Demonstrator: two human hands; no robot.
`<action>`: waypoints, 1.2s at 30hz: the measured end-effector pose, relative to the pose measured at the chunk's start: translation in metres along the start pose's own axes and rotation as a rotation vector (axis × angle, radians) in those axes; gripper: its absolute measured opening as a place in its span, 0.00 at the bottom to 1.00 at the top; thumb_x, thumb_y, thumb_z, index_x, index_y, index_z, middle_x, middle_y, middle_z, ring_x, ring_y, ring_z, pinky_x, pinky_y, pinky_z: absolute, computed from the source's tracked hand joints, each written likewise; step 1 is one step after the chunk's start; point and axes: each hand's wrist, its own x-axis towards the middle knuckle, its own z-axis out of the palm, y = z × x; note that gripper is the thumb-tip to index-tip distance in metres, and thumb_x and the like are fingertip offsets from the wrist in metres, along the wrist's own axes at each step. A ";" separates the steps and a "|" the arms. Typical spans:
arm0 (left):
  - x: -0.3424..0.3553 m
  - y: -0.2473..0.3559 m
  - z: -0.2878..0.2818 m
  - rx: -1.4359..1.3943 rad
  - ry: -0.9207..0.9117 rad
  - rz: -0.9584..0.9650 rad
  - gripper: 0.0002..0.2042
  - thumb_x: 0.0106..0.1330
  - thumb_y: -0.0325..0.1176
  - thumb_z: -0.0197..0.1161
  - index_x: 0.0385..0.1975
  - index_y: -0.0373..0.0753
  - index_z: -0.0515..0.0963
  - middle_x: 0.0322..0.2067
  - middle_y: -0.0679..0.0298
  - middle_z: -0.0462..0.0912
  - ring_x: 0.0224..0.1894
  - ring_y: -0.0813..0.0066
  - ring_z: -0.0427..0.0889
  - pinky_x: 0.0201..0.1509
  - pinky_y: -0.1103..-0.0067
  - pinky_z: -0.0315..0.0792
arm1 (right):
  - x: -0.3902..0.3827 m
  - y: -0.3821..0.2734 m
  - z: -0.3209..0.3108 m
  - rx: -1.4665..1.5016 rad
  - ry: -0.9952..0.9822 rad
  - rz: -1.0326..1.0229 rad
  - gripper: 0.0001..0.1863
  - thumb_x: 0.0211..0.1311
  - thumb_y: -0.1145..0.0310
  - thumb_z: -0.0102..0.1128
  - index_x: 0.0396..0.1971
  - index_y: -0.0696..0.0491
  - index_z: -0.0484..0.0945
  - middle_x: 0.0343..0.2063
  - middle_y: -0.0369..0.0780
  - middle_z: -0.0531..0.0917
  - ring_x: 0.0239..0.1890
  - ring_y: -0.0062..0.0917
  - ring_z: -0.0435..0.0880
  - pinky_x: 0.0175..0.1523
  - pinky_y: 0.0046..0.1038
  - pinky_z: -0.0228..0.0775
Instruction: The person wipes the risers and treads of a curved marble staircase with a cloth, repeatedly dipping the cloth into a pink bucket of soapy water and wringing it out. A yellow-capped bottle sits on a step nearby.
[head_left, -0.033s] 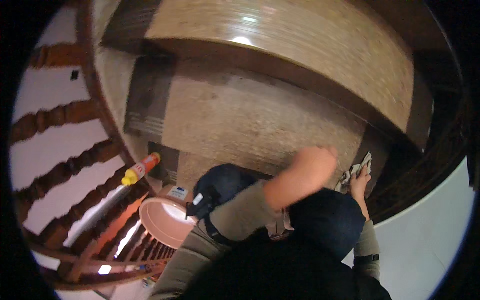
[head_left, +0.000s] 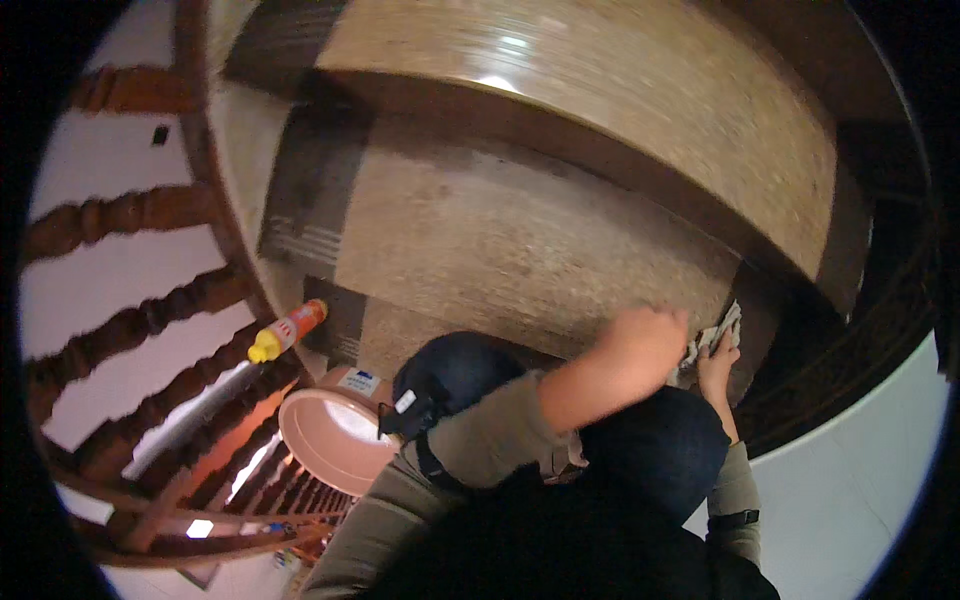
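Note:
My left hand (head_left: 642, 348) reaches across my knees to the right, just above the stair tread (head_left: 480, 240). Its fingers are curled in and slightly blurred; what they hold, if anything, is hidden. Beside it, at the right end of the tread, my right hand (head_left: 716, 368) grips a crumpled pale cloth (head_left: 728, 326) against the dark edge strip. The two hands are close together, with the cloth's near part partly behind the left one.
An orange bottle with a yellow cap (head_left: 288, 331) is by the wooden balusters (head_left: 120, 220) on the left. Below it stands a pinkish bucket (head_left: 310, 455) near my left knee. The upper step (head_left: 600, 100) rises ahead; a white wall or floor surface (head_left: 850, 500) lies lower right.
My left hand has shifted a little to the right, closer to the cloth. The right hand stays nearly in place on the cloth. The whole view has shifted slightly.

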 end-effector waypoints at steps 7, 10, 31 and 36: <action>-0.062 0.008 -0.071 0.104 0.288 -0.301 0.05 0.54 0.28 0.53 0.30 0.38 0.70 0.26 0.60 0.76 0.29 0.66 0.80 0.30 0.74 0.74 | 0.024 -0.237 0.036 0.097 -0.168 -0.585 0.38 0.53 0.75 0.55 0.62 0.62 0.47 0.51 0.61 0.54 0.54 0.56 0.60 0.59 0.40 0.58; -0.110 0.018 -0.097 0.162 0.393 -0.430 0.04 0.52 0.30 0.54 0.27 0.40 0.68 0.23 0.64 0.72 0.28 0.70 0.77 0.31 0.77 0.71 | -0.004 -0.336 0.051 0.066 -0.200 -0.701 0.33 0.52 0.77 0.53 0.59 0.63 0.52 0.53 0.65 0.52 0.53 0.58 0.63 0.57 0.42 0.61; -0.291 0.067 -0.098 0.094 0.620 -1.009 0.10 0.57 0.32 0.55 0.36 0.36 0.69 0.25 0.61 0.70 0.28 0.66 0.73 0.33 0.74 0.70 | -0.108 -0.667 0.159 -0.141 -0.146 -1.210 0.32 0.49 0.68 0.56 0.58 0.54 0.59 0.58 0.53 0.54 0.55 0.46 0.67 0.55 0.43 0.65; -0.284 0.072 -0.099 0.184 0.697 -1.045 0.06 0.57 0.30 0.53 0.33 0.38 0.70 0.23 0.63 0.67 0.27 0.69 0.72 0.33 0.76 0.70 | -0.160 -0.636 0.168 -0.232 -0.160 -1.514 0.27 0.51 0.71 0.53 0.55 0.53 0.63 0.54 0.50 0.61 0.55 0.45 0.66 0.54 0.43 0.66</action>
